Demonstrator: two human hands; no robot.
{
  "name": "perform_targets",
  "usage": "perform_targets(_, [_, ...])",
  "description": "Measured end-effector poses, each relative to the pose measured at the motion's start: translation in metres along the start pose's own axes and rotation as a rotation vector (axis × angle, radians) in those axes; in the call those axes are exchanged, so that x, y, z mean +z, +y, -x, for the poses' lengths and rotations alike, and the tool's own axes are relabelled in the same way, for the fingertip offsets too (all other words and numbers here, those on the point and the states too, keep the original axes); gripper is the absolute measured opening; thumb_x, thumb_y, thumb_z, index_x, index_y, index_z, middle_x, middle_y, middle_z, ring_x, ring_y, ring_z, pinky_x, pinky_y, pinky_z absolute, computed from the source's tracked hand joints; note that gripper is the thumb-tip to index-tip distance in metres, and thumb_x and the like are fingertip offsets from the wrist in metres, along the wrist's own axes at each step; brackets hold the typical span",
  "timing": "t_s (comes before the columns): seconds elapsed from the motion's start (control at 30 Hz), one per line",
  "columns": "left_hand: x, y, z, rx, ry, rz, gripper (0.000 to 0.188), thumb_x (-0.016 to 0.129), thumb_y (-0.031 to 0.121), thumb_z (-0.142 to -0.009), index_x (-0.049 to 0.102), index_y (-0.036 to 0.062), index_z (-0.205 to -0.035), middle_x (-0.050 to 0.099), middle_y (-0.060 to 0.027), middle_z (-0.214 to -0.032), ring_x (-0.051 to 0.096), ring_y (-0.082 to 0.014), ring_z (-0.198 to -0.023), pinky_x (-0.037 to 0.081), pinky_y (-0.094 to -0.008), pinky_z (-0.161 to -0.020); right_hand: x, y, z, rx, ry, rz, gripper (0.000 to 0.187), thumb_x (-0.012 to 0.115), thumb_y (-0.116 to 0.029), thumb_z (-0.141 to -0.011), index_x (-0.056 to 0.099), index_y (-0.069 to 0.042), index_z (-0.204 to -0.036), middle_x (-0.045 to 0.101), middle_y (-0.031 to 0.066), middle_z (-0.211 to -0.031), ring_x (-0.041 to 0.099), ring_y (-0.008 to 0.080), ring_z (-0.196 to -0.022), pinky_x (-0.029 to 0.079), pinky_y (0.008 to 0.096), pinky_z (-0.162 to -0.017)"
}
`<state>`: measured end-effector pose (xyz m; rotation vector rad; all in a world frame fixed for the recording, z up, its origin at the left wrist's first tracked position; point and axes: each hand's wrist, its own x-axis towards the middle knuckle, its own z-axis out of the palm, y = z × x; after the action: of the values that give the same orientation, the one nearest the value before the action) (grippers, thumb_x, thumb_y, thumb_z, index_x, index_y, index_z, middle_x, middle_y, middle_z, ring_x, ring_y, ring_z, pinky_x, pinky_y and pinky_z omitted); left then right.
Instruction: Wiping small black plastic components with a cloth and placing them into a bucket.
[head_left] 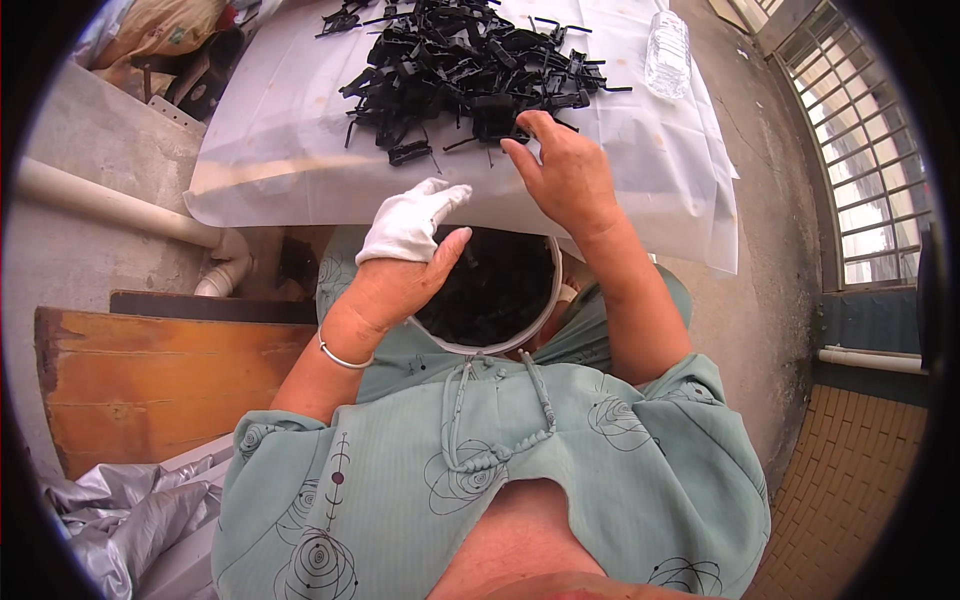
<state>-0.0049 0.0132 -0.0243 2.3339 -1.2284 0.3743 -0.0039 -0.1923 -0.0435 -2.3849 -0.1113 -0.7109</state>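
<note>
My left hand [413, 235] wears a white glove that leaves the thumb bare. Its fingers are stretched forward, thumb apart, with nothing visible in them. It is over the near edge of the table, beside a round white-rimmed bucket [553, 300] holding many black pieces [487, 290]. My bare right hand [562, 172] reaches to the front of a heap of black plastic parts [460, 65]. The thumb and forefinger are apart, close to a blocky black part [493, 125]; whether the fingertips touch it is hard to tell. One loose black part [408, 152] lies just left of there.
White plastic sheeting [270, 190] covers the table and hangs over its front edge. A clear plastic bottle [668, 57] lies at the right. Left are a pale pipe [115, 205], a wooden board [170, 375] and silver sheeting [110, 500]. A barred window [865, 150] is at the right.
</note>
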Motion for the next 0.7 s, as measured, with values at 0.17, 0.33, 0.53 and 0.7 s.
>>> perform_targets(0.17, [0.019, -0.002, -0.009, -0.394, 0.158, 0.536, 0.025, 0.059, 0.011, -0.082, 0.059, 0.0013, -0.106, 0.059, -0.0175, -0.101, 0.058, -0.0311, -0.091, 0.046, -0.0357, -0.080, 0.004, 0.006, 0.001, -0.139, -0.010, 0.032, 0.010, 0.061, -0.012, -0.080, 0.059, -0.003, -0.085, 0.061, 0.0111, -0.075, 0.058, 0.0298, -0.064, 0.046, 0.0337, -0.056])
perform_targets(0.33, [0.020, -0.012, -0.034, -0.266, 0.244, 0.214, 0.028, 0.061, 0.016, -0.082, 0.057, -0.0030, -0.103, 0.060, -0.0169, -0.097, 0.058, -0.0290, -0.089, 0.046, -0.0340, -0.079, -0.005, -0.010, 0.013, -0.265, -0.137, -0.196, 0.009, 0.062, -0.003, -0.077, 0.059, -0.002, -0.086, 0.058, 0.0126, -0.072, 0.057, 0.0307, -0.066, 0.046, 0.0356, -0.057])
perform_targets(0.53, [0.028, -0.025, -0.039, -0.178, 0.250, 0.080, 0.030, 0.062, 0.018, -0.082, 0.057, -0.0027, -0.104, 0.061, -0.0144, -0.091, 0.060, -0.0231, -0.080, 0.048, -0.0307, -0.072, -0.004, -0.012, 0.015, -0.276, -0.058, -0.185, 0.009, 0.060, -0.002, -0.078, 0.058, -0.001, -0.086, 0.057, 0.0135, -0.071, 0.056, 0.0317, -0.063, 0.045, 0.0354, -0.056])
perform_targets(0.7, [0.011, -0.011, -0.052, -0.545, -0.079, 0.692, 0.028, 0.059, 0.016, -0.085, 0.055, 0.0001, -0.107, 0.061, -0.0066, -0.085, 0.059, -0.0146, -0.068, 0.048, -0.0267, -0.059, -0.009, -0.013, 0.010, -0.292, -0.098, -0.368, 0.008, 0.060, -0.002, -0.078, 0.057, 0.000, -0.085, 0.056, 0.0141, -0.070, 0.054, 0.0315, -0.061, 0.043, 0.0339, -0.054])
